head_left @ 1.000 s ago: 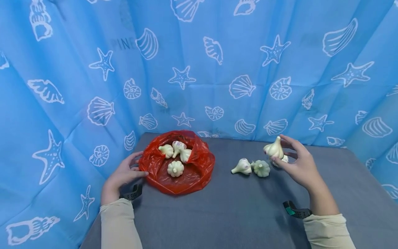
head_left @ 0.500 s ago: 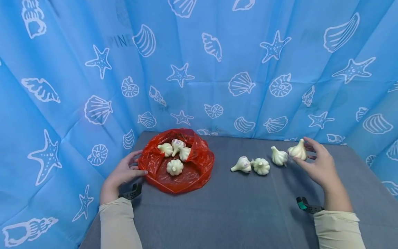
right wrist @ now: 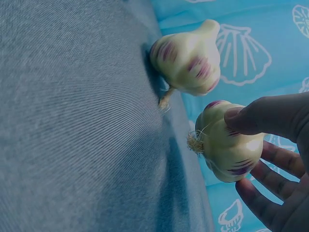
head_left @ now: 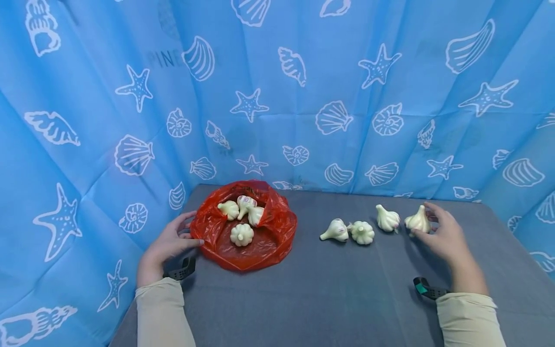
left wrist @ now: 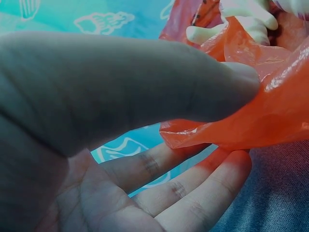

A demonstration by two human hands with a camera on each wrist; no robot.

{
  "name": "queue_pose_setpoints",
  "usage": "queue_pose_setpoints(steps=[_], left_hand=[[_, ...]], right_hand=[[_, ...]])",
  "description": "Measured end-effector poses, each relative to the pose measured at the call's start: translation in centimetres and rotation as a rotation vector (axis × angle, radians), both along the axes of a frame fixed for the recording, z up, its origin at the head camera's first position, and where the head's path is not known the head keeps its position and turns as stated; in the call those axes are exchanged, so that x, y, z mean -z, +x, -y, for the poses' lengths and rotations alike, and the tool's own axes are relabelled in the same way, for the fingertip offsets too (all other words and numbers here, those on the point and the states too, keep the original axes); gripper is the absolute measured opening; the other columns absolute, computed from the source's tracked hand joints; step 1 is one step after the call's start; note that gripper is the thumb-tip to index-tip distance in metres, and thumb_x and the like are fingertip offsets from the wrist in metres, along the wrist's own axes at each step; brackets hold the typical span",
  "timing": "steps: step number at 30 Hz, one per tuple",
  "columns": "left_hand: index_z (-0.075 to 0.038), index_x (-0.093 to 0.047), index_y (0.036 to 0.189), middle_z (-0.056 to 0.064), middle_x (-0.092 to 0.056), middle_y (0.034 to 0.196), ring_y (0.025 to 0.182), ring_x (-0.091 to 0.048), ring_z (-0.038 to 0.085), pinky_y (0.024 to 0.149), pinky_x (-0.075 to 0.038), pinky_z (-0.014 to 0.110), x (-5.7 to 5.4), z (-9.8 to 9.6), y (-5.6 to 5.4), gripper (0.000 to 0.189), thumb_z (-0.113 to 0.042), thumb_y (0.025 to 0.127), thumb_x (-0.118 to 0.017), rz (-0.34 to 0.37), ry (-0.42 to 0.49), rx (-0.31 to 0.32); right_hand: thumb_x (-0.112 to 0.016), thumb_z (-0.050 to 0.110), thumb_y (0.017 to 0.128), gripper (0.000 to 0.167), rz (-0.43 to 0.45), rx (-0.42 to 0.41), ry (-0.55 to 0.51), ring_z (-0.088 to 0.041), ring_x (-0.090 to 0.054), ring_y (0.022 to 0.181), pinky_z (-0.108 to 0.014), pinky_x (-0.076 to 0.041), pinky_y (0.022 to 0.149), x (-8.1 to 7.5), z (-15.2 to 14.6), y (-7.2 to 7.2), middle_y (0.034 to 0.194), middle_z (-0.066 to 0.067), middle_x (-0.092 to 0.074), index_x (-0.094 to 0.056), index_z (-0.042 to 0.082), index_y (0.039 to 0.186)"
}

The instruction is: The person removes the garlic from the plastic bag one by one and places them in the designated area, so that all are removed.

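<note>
My right hand [head_left: 446,236] holds a garlic bulb [head_left: 418,220] at the right end of a row on the grey cloth. In the right wrist view the thumb presses one side of this garlic bulb [right wrist: 234,145], fingertips on the other; its roots point to the cloth. Close beside it another garlic bulb [right wrist: 188,60] stands on the cloth. On the left, my left hand [head_left: 166,246] holds the side of a red plastic bag [head_left: 247,262], its mouth spread wide. In the left wrist view the thumb lies over the red plastic [left wrist: 275,116], fingertips against its underside.
Several garlic bulbs lie inside the bag, one garlic bulb [head_left: 242,234] nearer the front. Between bag and right hand, a tipped garlic bulb [head_left: 336,230] lies beside another garlic bulb [head_left: 362,232]. A blue shell-print curtain [head_left: 277,96] borders the grey tabletop [head_left: 303,299].
My right hand has carried its garlic bulb rightward from in front of another bulb, then lowered it to the cloth beside that one. My left hand stays at the bag.
</note>
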State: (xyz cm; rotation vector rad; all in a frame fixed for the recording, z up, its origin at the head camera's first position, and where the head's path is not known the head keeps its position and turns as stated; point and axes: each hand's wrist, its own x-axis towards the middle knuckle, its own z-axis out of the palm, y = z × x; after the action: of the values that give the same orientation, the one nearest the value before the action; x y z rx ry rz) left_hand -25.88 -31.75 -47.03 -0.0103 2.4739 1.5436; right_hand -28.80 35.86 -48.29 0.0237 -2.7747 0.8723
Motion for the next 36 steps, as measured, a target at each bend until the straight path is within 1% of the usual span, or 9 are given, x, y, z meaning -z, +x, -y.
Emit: queue_pose_setpoints(steps=[6,11,15,24,29,36], left_hand=[[-0.009,-0.019,0.170,0.031,-0.034,0.166,0.140,-0.051,0.052,0.105,-0.059,0.054,0.10,0.17,-0.05,0.099,-0.015,0.093,-0.081,0.000,-0.004,0.004],[-0.010,-0.019,0.170,0.031,-0.034,0.165,0.142,-0.049,0.053,0.105,-0.058,0.057,0.07,0.26,-0.17,0.099,-0.016,0.093,-0.081,-0.009,-0.019,0.003],[-0.012,-0.020,0.170,0.030,-0.035,0.165,0.144,-0.048,0.054,0.106,-0.058,0.057,-0.05,0.17,-0.17,0.100,-0.018,0.092,-0.082,0.004,-0.027,-0.006],[-0.010,-0.019,0.170,0.031,-0.034,0.165,0.144,-0.048,0.054,0.106,-0.057,0.058,0.18,-0.02,-0.15,0.099,-0.017,0.093,-0.081,0.007,-0.032,-0.002],[-0.009,-0.019,0.170,0.032,-0.037,0.163,0.142,-0.051,0.054,0.105,-0.058,0.057,0.32,0.10,-0.15,0.099,-0.016,0.093,-0.081,0.001,-0.027,0.002],[-0.008,-0.018,0.170,0.033,-0.038,0.162,0.140,-0.054,0.053,0.105,-0.058,0.057,0.09,0.13,-0.02,0.099,-0.017,0.093,-0.081,-0.005,-0.021,0.007]], right_hand=[[-0.077,0.005,0.092,0.082,0.019,-0.007,0.020,-0.064,-0.052,0.119,-0.073,-0.051,0.093,0.21,-0.01,-0.16,0.137,-0.044,-0.046,-0.032,-0.013,0.158],[-0.078,0.005,0.090,0.083,0.031,0.000,0.032,-0.065,-0.051,0.120,-0.073,-0.051,0.092,0.26,0.05,-0.17,0.136,-0.044,-0.046,-0.032,-0.014,0.157],[-0.079,0.005,0.089,0.084,0.037,0.002,0.043,-0.065,-0.051,0.120,-0.073,-0.050,0.092,0.32,0.07,-0.13,0.136,-0.044,-0.047,-0.033,-0.014,0.156],[-0.079,0.003,0.089,0.084,0.063,-0.035,0.034,-0.066,-0.049,0.123,-0.075,-0.049,0.093,0.41,0.03,-0.24,0.139,-0.045,-0.047,-0.033,-0.014,0.157],[-0.079,0.001,0.088,0.084,0.062,-0.055,0.034,-0.066,-0.049,0.124,-0.075,-0.049,0.094,0.42,0.16,-0.34,0.140,-0.045,-0.047,-0.033,-0.014,0.157],[-0.077,-0.002,0.088,0.083,0.059,-0.068,0.039,-0.066,-0.049,0.123,-0.076,-0.046,0.097,0.42,0.55,-0.39,0.142,-0.045,-0.046,-0.033,-0.012,0.158]])
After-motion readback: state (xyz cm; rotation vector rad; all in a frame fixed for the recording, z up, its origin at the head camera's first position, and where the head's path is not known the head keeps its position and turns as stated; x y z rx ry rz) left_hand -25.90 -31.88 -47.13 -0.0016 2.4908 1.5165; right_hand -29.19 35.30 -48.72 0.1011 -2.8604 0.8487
